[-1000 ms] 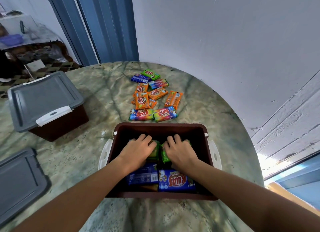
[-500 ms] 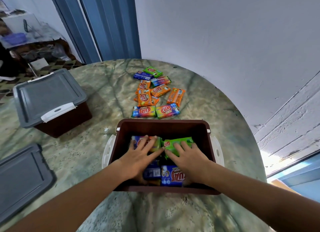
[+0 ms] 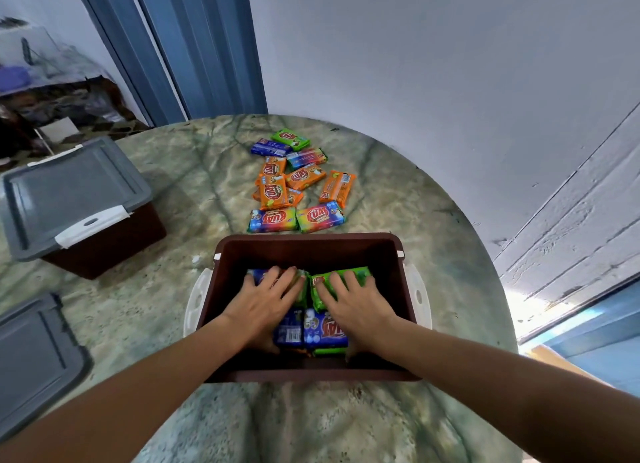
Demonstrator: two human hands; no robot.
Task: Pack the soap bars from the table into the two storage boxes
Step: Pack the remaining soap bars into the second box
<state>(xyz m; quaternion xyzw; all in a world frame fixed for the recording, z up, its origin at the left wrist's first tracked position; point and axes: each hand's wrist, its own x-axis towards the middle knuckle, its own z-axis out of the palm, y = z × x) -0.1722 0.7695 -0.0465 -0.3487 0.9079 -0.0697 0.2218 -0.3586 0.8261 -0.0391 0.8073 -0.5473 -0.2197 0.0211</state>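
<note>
Left hand (image 3: 265,298): fingers straight, slightly spread, pressing flat on multicolour bar (image 3: 300,282) inside open brown box (image 3: 308,249). Right hand (image 3: 355,301): fingers straight, spread, flat on green bar (image 3: 341,276) beside it. 2 blue bars (image 3: 323,329) lie nearer person, partly under palms. No curl or pinch visible. Loose soap pile (image 3: 299,182) on table (image 3: 207,192) just beyond box. Lidded box (image 3: 74,199) far left; spare grey lid (image 3: 31,355) near left edge.
</note>
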